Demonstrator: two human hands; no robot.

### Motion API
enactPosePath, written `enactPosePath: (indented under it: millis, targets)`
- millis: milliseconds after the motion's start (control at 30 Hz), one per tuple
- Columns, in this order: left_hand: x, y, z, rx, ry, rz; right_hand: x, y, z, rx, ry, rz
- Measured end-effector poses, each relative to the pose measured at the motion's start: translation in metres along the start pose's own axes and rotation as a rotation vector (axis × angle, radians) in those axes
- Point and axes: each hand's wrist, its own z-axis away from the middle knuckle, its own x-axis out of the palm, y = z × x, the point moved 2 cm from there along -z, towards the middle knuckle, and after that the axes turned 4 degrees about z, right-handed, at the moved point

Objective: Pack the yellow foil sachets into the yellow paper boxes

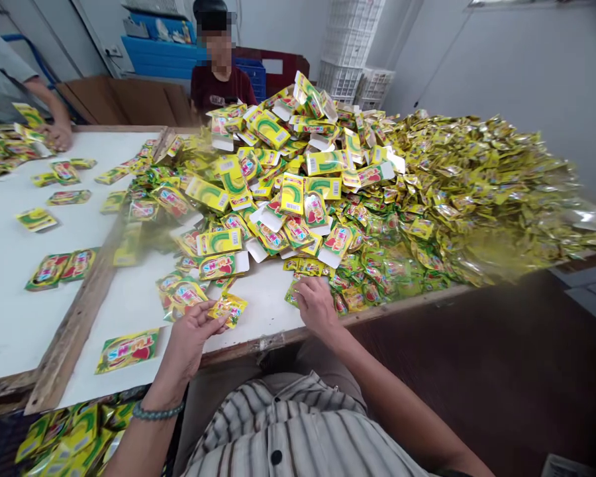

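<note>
My left hand (pixel 193 331) pinches a small yellow sachet (pixel 229 309) between thumb and fingers, just above the table's front edge. My right hand (pixel 318 306) is closed, its fingertips on a small green sachet (pixel 291 293) at the near border of the heap. Part of that sachet is hidden by the fingers. Behind my left hand lie several flat printed packs (pixel 179 291). One more flat pack (pixel 129 351) rests on the white tabletop to the left. Yellow printed boxes (pixel 218 242), some with white end flaps open, are piled ahead of both hands.
A large mound of yellow sachets (pixel 457 179) spreads to the right. A wooden strip (pixel 79 318) divides the table on the left. More packs (pixel 79 437) sit below the edge at lower left. One person (pixel 223 83) is across the table; another person's hand (pixel 58 136) handles packs far left.
</note>
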Motion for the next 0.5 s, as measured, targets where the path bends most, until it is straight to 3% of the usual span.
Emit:
enactPosePath:
  millis: [67, 167, 267, 500]
  targets:
    - [-0.004, -0.002, 0.001, -0.028, 0.036, 0.084, 0.008, -0.012, -0.005, -0.084, -0.092, -0.140]
    - [-0.011, -0.003, 0.003, -0.044, 0.072, 0.146, 0.017, -0.023, -0.013, -0.032, -0.171, -0.188]
    - [-0.016, -0.001, 0.005, -0.040, 0.098, 0.152, 0.022, -0.029, -0.015, 0.050, -0.238, -0.062]
    - [-0.020, -0.002, 0.008, -0.018, 0.126, 0.158, 0.032, -0.044, 0.000, 0.003, -0.423, 0.233]
